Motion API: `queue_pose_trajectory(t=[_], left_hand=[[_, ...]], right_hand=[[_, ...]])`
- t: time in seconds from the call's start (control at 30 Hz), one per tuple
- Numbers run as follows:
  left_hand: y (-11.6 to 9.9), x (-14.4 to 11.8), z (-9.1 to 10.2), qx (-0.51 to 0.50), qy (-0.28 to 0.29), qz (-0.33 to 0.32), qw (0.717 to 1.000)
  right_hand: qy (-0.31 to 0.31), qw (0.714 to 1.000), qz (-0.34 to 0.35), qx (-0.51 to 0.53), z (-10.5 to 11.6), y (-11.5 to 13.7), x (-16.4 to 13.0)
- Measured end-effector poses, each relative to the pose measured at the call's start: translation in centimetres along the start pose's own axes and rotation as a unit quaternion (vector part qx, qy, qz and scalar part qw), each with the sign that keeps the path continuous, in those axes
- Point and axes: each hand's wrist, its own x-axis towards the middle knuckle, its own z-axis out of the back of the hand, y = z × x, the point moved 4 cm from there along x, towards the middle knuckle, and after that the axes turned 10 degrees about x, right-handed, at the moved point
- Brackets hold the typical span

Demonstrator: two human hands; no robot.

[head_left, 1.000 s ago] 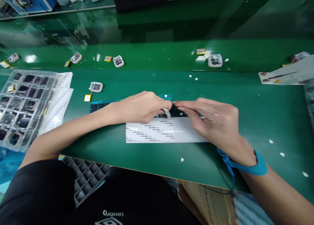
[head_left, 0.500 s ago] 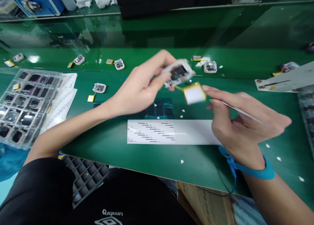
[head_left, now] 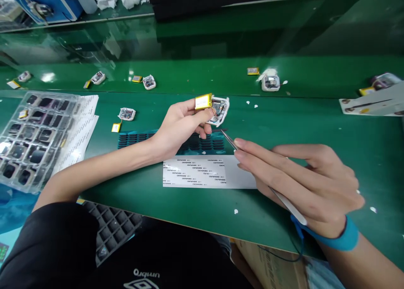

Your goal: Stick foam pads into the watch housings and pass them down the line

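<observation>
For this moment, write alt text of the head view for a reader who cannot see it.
Over a green bench, the left hand holds up a small white device shell with a yellow battery attached, while the right hand holds tweezers pointed toward it. Beneath lie a white label strip and a teal sheet of dark pads; a clear parts tray sits at left.

Left hand (head_left: 178,127) at frame centre, lifted above the bench (head_left: 315,125), holding a small module (head_left: 219,110) with a battery (head_left: 203,101) against its left edge. Right hand (head_left: 299,181) lower right, gripping tweezers (head_left: 230,140) whose tip sits just below the module. Paper strip (head_left: 202,173) flat under both hands, ribbed tray (head_left: 135,138) directly behind it. Compartment tray (head_left: 28,133) on stacked sheets (head_left: 80,125) at left edge. Loose modules (head_left: 126,113) further up, in a row across the frame.
</observation>
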Motion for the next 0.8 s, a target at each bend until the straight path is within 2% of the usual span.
queue_pose_trajectory(t=[0.13,0.33,0.5,0.73,0.8], left_hand=[[0.0,-0.1,-0.2,-0.017,-0.001,0.029,0.999],[0.0,-0.5,-0.6,0.004,0.006,0.020,1.000],[-0.1,-0.6,-0.5,0.028,-0.006,-0.011,1.000],[0.3,-0.8,-0.7,0.064,0.001,-0.051,0.997],[0.4,-1.1,-0.9,0.070,-0.001,-0.056,0.996]], right_hand=[[-0.005,1.000,-0.018,-0.001,-0.5,-0.2,-0.1],[0.007,1.000,-0.018,-0.008,-0.6,-0.2,-0.3],[-0.002,1.000,0.007,0.015,-0.5,-0.3,-0.3],[0.002,0.999,-0.002,0.035,-0.6,-0.1,-0.2],[0.009,0.998,-0.024,0.053,-0.6,0.2,-0.4]])
